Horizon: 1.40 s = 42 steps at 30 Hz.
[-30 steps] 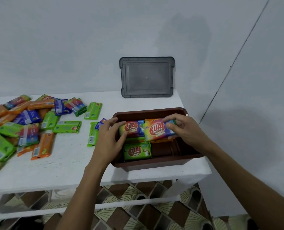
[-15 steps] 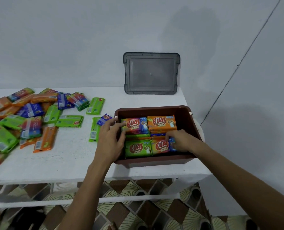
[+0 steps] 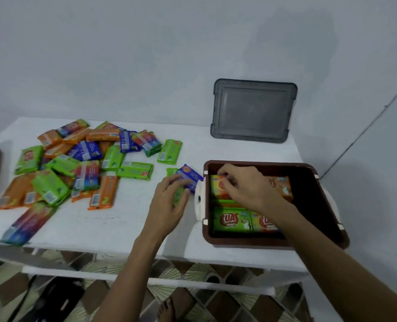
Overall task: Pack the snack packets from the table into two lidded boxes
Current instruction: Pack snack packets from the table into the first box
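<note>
Head view: left hand (image 3: pixel 169 202) grips a blue packet (image 3: pixel 190 177) beside the brown box (image 3: pixel 239 241); right hand (image 3: pixel 245 187) pinches a rear packet (image 3: pixel 216 192) inside.

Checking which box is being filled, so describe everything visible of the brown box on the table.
The brown box is a rectangular tub, plastic by its look, open with no lid on. A white latch handle sits on its left end; small white clips mark the rim corners. It stands flat near the right front of the white table. Snack packets lie in rows inside. The right hand reaches in, fingers on a far-left packet.
</note>
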{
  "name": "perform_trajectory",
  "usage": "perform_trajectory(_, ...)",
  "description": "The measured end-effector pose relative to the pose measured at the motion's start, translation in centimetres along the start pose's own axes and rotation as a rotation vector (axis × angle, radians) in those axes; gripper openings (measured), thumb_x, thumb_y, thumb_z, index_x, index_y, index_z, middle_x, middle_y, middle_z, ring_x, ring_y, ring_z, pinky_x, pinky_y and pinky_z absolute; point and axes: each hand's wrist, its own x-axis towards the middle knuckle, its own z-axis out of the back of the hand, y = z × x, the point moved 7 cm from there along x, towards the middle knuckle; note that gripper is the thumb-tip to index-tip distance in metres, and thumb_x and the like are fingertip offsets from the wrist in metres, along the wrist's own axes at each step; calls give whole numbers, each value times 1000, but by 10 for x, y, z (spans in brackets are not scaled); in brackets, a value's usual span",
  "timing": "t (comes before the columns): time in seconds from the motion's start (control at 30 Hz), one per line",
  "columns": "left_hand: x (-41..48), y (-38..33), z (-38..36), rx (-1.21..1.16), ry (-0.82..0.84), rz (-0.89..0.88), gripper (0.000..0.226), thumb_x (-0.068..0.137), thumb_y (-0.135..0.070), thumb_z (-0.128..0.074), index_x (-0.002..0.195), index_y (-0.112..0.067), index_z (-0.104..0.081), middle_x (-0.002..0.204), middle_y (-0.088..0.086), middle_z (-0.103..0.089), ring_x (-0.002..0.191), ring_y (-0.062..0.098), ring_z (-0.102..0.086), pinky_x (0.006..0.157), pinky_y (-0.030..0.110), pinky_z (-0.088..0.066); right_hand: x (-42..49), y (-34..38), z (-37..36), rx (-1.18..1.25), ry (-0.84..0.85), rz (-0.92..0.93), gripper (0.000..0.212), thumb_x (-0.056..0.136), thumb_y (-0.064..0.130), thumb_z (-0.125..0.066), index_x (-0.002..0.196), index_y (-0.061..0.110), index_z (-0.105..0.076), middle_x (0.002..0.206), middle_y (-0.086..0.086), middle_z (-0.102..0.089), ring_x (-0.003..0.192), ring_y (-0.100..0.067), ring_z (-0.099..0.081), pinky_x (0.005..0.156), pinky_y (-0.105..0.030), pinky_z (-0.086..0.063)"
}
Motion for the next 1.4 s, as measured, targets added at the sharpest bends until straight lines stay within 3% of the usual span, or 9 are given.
perform_trajectory(0.2,4,102,61,306,-47,171,27,88,-18,-65,114,-14,-68,118,8,-61,111,28,-56,89,40,-46,76,54,-51,-315,-71,80,29,98,18,-43,124,13,-53,103,-11,-63,92,-29,-57,76,-37,-45)
perform_trajectory(0.4,4,170,100,603,-11,448,36,84,-29,-68,117,-16,-64,120,14,-60,106,38,-55,85,47,-44,121,54,-116,-476,378,-36,43,91,17,-54,132,16,-40,110,-17,-59,95,-33,-60,65,-33,-40)
perform_trajectory(0.53,5,186,101,701,49,402,37,78,-29,-74,110,-12,-64,108,18,-63,95,40,-57,77,47,-45,127,41,-143,-477,531,-86,70,81,15,-68,139,17,-29,112,-20,-57,93,-34,-62,67,-35,-48)
perform_trajectory(0.63,10,194,100,691,55,338,40,76,-26,-77,110,-10,-64,107,18,-64,92,40,-57,77,46,-44,130,34,-153,-364,545,-125,65,82,14,-66,135,23,-30,108,-17,-53,87,-33,-58,67,-36,-49)
perform_trajectory(0.73,9,194,101,646,26,232,41,72,-19,-79,110,-13,-65,111,13,-65,92,40,-57,77,46,-42,133,39,-155,-259,542,-104,61,87,33,-60,139,40,-30,108,-4,-36,101,-32,-47,84,-42,-49)
perform_trajectory(0.93,1,197,95,591,97,299,48,77,-20,-73,123,-23,-59,133,5,-54,105,39,-56,89,54,-39,141,75,-140,34,393,3,64,97,22,-49,151,36,-18,123,-10,-51,98,-23,-51,78,-30,-44)
perform_trajectory(1.13,0,186,91,371,142,414,59,82,-22,-66,136,-32,-45,142,21,-30,121,45,-36,94,53,-39,123,79,-89,359,71,22,34,95,17,-58,125,31,-52,121,2,-60,106,-14,-62,69,-17,-55)
perform_trajectory(1.27,5,154,83,177,128,408,72,86,-28,-63,147,-41,-28,142,21,-39,128,41,-34,102,53,-33,92,69,-59,507,-57,-12,16,96,19,-58,111,26,-61,110,6,-64,107,-17,-62,74,-30,-60)
perform_trajectory(1.4,18,88,78,-122,74,299,86,83,-15,-65,146,-51,-21,120,6,-42,102,-2,-46,81,25,-45,51,44,-28,616,-129,-65,19,95,19,-58,112,16,-66,109,4,-66,106,-16,-64,75,-28,-60)
